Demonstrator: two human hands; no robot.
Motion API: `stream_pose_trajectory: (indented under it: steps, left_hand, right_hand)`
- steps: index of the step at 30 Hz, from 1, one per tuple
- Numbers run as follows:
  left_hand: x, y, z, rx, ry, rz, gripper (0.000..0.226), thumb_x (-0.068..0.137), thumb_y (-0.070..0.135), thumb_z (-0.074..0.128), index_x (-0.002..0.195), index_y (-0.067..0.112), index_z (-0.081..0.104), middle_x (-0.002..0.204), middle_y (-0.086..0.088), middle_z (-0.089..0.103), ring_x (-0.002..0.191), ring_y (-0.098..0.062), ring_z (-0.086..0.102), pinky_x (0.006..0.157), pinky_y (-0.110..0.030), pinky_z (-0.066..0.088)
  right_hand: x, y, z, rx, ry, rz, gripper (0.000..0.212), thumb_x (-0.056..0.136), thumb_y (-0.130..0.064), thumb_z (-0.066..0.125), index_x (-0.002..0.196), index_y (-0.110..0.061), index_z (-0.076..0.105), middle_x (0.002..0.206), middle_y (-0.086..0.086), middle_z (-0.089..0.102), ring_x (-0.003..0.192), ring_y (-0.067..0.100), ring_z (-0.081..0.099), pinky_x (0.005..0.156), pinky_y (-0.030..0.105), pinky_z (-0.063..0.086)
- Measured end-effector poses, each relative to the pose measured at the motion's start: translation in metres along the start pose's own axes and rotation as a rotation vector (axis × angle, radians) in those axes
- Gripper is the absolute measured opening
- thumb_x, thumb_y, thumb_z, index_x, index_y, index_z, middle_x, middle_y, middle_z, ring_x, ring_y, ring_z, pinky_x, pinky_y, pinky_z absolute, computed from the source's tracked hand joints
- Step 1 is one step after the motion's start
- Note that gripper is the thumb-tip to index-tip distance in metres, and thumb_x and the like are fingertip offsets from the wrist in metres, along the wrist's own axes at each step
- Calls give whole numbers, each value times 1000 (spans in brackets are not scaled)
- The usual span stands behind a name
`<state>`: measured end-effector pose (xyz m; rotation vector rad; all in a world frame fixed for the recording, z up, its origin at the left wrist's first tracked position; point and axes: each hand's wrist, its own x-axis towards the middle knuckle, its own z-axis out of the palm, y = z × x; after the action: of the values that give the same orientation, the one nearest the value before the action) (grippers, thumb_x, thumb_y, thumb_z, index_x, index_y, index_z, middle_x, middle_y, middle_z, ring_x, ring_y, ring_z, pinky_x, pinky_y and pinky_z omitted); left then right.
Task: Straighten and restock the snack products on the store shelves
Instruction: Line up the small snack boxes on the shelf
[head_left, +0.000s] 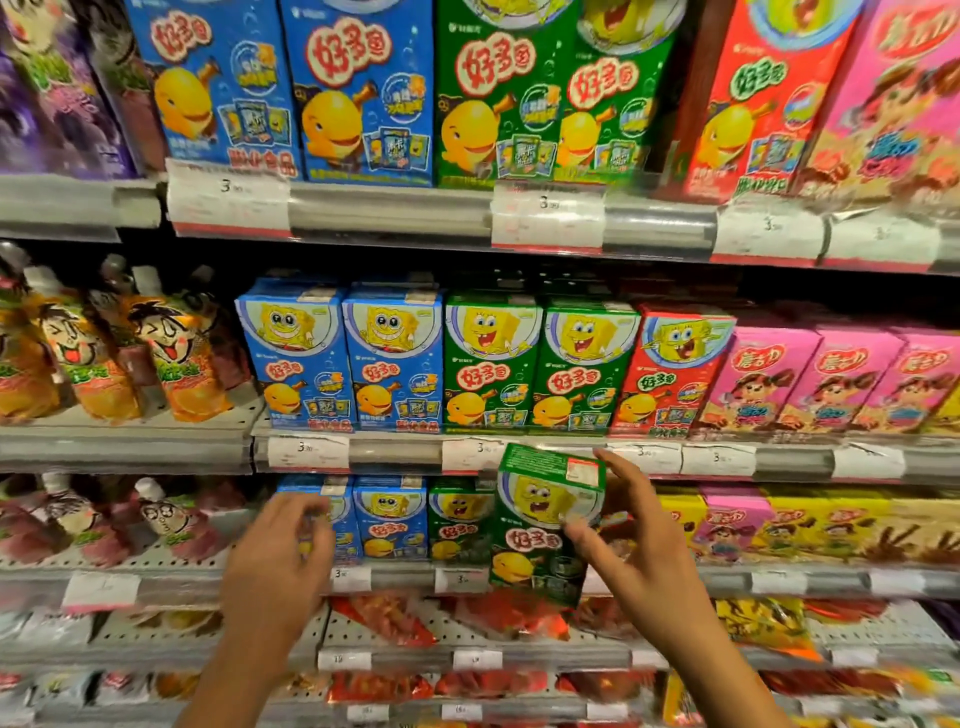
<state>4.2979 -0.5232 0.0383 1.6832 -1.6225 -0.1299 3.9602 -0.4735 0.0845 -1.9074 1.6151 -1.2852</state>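
right grip pinches a glossy green cardboard box reading "好多鱼", tilted in front of the third shelf. left grip hovers loosely curled, empty, before blue boxes. price tags read "3".

Bright, even store light, with blur around the rim.

Light falls from above, so dark shadow bands sit under each shelf lip, and the plastic price strips show soft glare. The centre boxes read fairly sharp; the upper left, far right and bottom of the frame smear badly. Shelf lines bow from the wide lens. The left hand is motion-blurred.
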Motion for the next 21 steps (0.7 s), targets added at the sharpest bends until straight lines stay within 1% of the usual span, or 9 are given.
stream_pose_trajectory:
  steps: [2,3,4,6,8,10,13,16,21]
  left_hand:
    - [13,26,-16,50,-15,165,11,97,24,59,106,24,66,103,11,61,91,-9,56,76,-30,46]
    - [19,41,-24,54,22,246,17,96,27,55,106,22,67,106,12,60,95,-5,52,79,-28,43]
    - [25,56,-32,26,76,318,22,93,29,53,107,20,68,108,12,59,98,-4,49,83,-25,40]
    - [37,89,-50,-26,184,449,32,92,30,50,113,14,69,114,5,62,107,-12,52,94,-23,36]
    - [46,121,-64,-22,276,557,37,92,28,53,121,10,68,123,-3,62,116,-21,54,104,-30,37]
    - [57,148,-74,3,358,632,40,91,25,56,126,8,65,132,-7,59,123,-28,52,107,-44,41]
    - [76,177,-77,60,379,668,48,91,29,54,135,10,60,141,-10,54,131,-34,49,108,-53,39]
    - [94,194,-70,134,366,660,56,92,36,50,140,8,56,144,-12,52,135,-36,46,109,-55,38]
    - [104,199,-60,132,423,631,55,90,34,50,137,8,59,139,-11,54,129,-37,50,106,-57,40]
  right_hand:
    - [10,-10,-16,-1,17,-71,75,88,-51,67,151,-54,26,129,-20,59,101,6,66,82,28,56]
    - [16,-16,-25,-11,22,-119,74,90,-46,68,151,-54,27,136,-22,56,104,7,65,84,27,56]
    - [21,-22,-35,-15,23,-165,70,91,-42,68,150,-53,31,139,-27,52,106,6,65,85,27,57]
    - [33,-35,-55,-18,31,-262,62,90,-36,70,145,-47,43,137,-29,52,105,6,64,82,26,58]
    - [44,-49,-75,-52,68,-357,58,88,-31,74,141,-36,50,133,-23,56,106,9,63,80,25,56]
    - [54,-67,-97,-77,113,-437,57,84,-28,77,137,-28,55,129,-18,58,109,12,62,78,26,55]
    - [70,-98,-129,-94,170,-556,56,79,-24,80,130,-22,59,125,-10,58,113,14,63,75,21,57]
    - [86,-129,-160,-114,224,-675,55,80,-25,80,129,-27,56,124,-4,58,113,15,63,77,18,58]
    - [114,-166,-197,-122,306,-782,59,80,-19,80,129,-32,50,126,6,57,118,20,61,80,24,60]
